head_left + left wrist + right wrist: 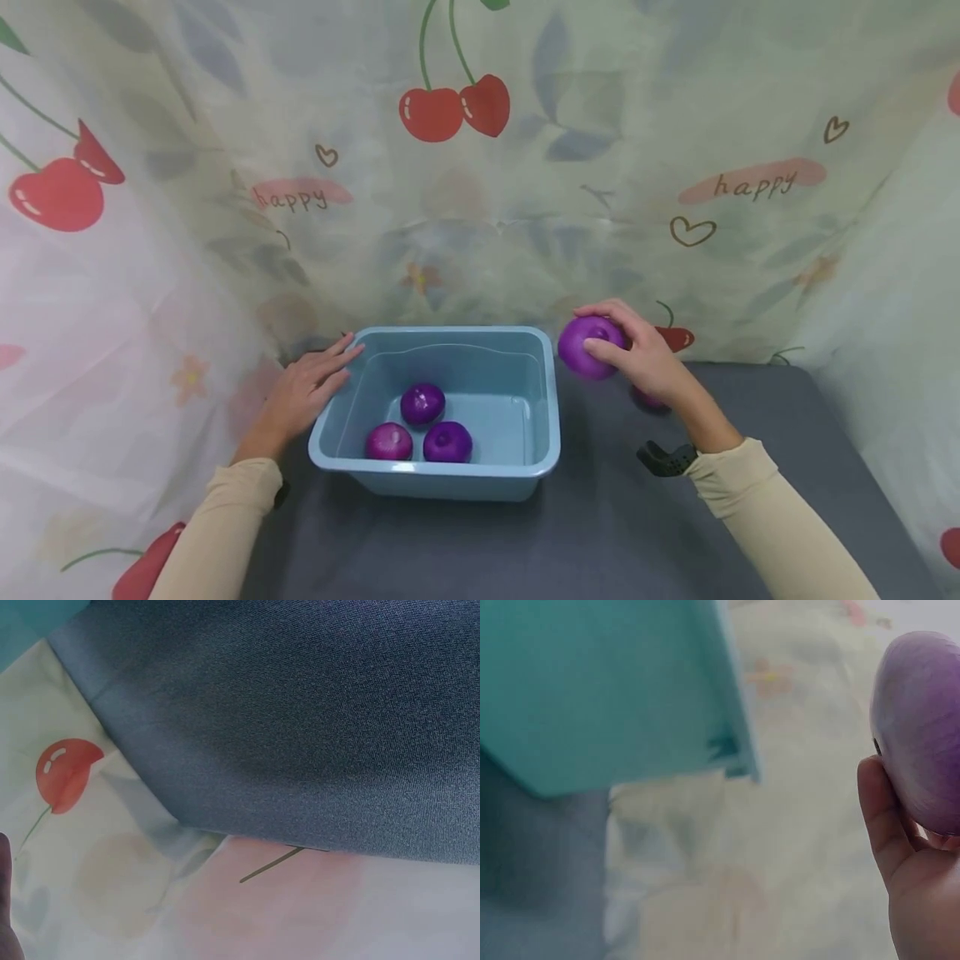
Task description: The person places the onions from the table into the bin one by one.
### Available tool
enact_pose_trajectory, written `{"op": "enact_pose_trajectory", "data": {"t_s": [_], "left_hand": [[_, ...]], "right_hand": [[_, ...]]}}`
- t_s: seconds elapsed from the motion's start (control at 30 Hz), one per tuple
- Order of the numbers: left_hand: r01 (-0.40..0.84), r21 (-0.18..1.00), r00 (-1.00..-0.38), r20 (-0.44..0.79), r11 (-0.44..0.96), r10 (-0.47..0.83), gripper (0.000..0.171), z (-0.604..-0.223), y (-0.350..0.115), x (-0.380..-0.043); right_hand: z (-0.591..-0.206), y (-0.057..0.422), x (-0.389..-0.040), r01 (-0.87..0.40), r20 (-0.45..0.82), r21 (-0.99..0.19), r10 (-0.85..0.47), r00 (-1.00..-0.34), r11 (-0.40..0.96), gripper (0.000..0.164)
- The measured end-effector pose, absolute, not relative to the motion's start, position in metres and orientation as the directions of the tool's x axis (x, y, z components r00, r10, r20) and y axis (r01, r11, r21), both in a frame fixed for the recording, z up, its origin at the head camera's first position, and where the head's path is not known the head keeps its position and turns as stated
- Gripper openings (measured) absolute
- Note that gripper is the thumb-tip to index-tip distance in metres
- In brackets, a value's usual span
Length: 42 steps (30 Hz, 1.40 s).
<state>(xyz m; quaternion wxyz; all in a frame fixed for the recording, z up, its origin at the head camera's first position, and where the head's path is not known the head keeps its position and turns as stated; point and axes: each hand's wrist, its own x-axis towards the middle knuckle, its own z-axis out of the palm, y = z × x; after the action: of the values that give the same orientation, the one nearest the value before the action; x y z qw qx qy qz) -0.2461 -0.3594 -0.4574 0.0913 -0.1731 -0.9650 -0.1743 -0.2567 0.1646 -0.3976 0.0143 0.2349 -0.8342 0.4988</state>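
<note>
- Red onion (pixel 577 357) in mid-air, just right of the basin's right rim and outside it, above the table
- Right hand (pixel 645 360) curled about this onion, thumb across the near face, fingers over the top and far side; underside largely uncovered in the head view
- Drop hazard: smooth, rounded skin plus an upper-side pinch; probable result of a loosened thumb, a fall to the table and a roll
- Collision hazard: contact with the right rim in case of too low a crossing, with possible loss of hold
- Blue plastic basin (pixel 435 469) upright on the table, directly left of the held onion
- On the basin floor: rear onion (pixel 422 404), pinkish onion (pixel 389 442) at near left, dark purple onion (pixel 448 442) beside it
- Bounce or bruising possible after a release from height onto these three
- Left hand (pixel 306 392) at the left rim, fingers straight and slightly spread, nothing held; firmness of contact impossible to tell
- Basin shift possible under a knock from the right, given only light steadying
- Partly hidden onion (pixel 649 403) below the right hand, on the dark grey table (pixel 615 533); accidental nudge possible from a low wrist
- Behind: cherry-printed cloth (pixel 495 250)
</note>
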Motion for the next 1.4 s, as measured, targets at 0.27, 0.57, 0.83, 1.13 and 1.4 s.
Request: {"op": "enact_pose_trajectory", "data": {"t_s": [0.27,0.57,0.83,1.13,1.4], "left_hand": [[0.370,0.309,-0.923,0.232,0.876,0.308,0.049,-0.458,-0.362,-0.246],[0.355,0.305,-0.929,0.216,0.884,0.299,0.050,-0.457,-0.364,-0.248],[0.347,0.313,-0.934,0.204,0.884,0.294,0.050,-0.455,-0.363,-0.248],[0.348,0.306,-0.934,0.189,0.886,0.302,0.051,-0.453,-0.361,-0.248],[0.343,0.305,-0.936,0.194,0.888,0.295,0.049,-0.456,-0.363,-0.249]], "right_hand": [[-0.373,0.125,-0.268,-0.364,0.236,-0.893,-0.411,-0.880,0.266,0.051],[-0.362,0.072,-0.289,-0.381,0.240,-0.909,-0.531,-0.813,0.172,0.048],[-0.363,0.033,-0.301,-0.388,0.157,-0.893,-0.649,-0.744,0.228,0.050],[-0.363,0.005,-0.315,-0.387,0.100,-0.880,-0.690,-0.716,0.274,0.049],[-0.378,-0.022,-0.320,-0.400,0.058,-0.876,-0.763,-0.643,0.271,0.056]]}}
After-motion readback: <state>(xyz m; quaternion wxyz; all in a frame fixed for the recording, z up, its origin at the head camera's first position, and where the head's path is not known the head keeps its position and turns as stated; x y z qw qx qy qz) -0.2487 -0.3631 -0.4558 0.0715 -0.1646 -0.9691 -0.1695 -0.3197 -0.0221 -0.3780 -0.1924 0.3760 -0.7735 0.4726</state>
